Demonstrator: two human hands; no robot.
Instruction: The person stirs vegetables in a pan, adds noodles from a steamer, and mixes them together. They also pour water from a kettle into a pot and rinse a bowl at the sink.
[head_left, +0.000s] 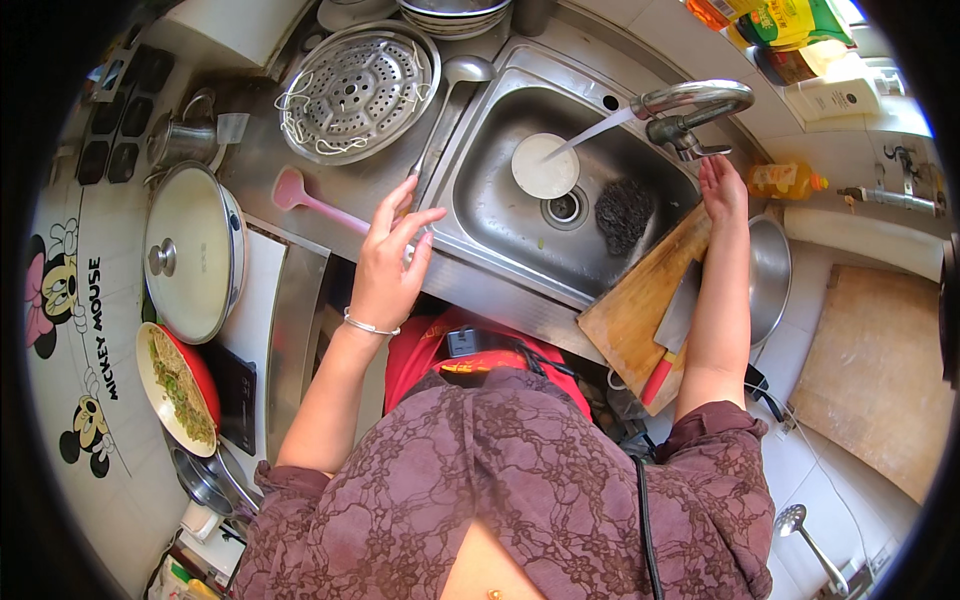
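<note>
Water runs from the curved metal faucet (694, 101) onto a small white bowl or dish (545, 166) in the stainless steel sink (517, 259). My right hand (724, 187) is raised at the faucet's lever, fingers close together; whether it touches the lever is unclear. Empty, with its fingers spread, my left hand (396, 251) hovers over the counter edge left of the sink, above the handle of a pink spatula (322, 201). A dark scouring pad (624, 215) lies in the sink beside the drain (564, 208). A metal ladle (469, 69) rests beside the sink's left rim.
A wooden cutting board (645, 300) with a red-handled cleaver (679, 307) overlaps the sink's right corner. Left stand a steamer plate (360, 90), a lidded pan (191, 255) and a red pan of food (176, 386). A metal basin (769, 277) and a yellow bottle (784, 181) are at right.
</note>
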